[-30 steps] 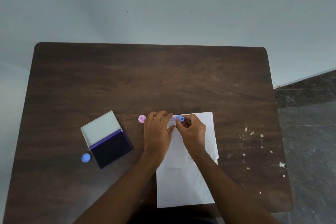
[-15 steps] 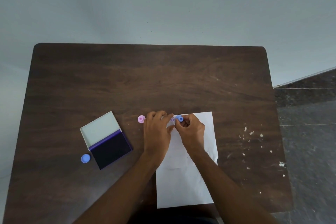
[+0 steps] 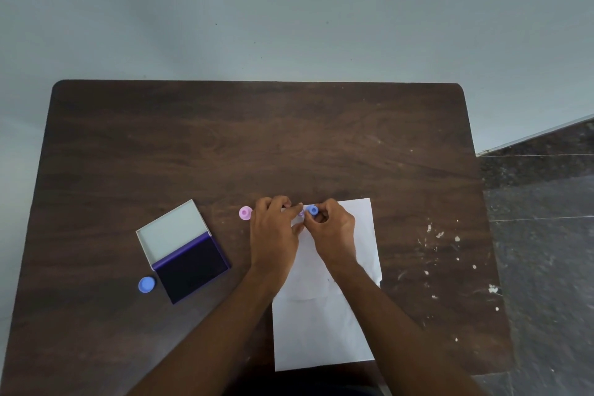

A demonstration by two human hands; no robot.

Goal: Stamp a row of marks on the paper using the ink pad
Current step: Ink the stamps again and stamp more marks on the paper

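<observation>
A white sheet of paper [image 3: 324,331] lies on the dark wooden table [image 3: 225,145], near its front edge. At the paper's top left corner my right hand [image 3: 332,231] pinches a small blue stamp [image 3: 312,210]. My left hand [image 3: 274,235] sits beside it, its fingertips at a small purple stamp [image 3: 301,213] between the two hands; how it grips that stamp is partly hidden. An open ink pad [image 3: 183,251] with a dark purple pad and a pale lid lies to the left.
A pink round cap [image 3: 245,213] lies just left of my left hand. A blue round cap [image 3: 146,284] sits left of the ink pad. White paint specks [image 3: 440,235] mark the table's right side. Dark tiled floor [image 3: 546,235] lies beyond the right edge.
Both hands stay at the paper's top left corner with only slight finger shifts. The stamps, caps and ink pad have not moved.
</observation>
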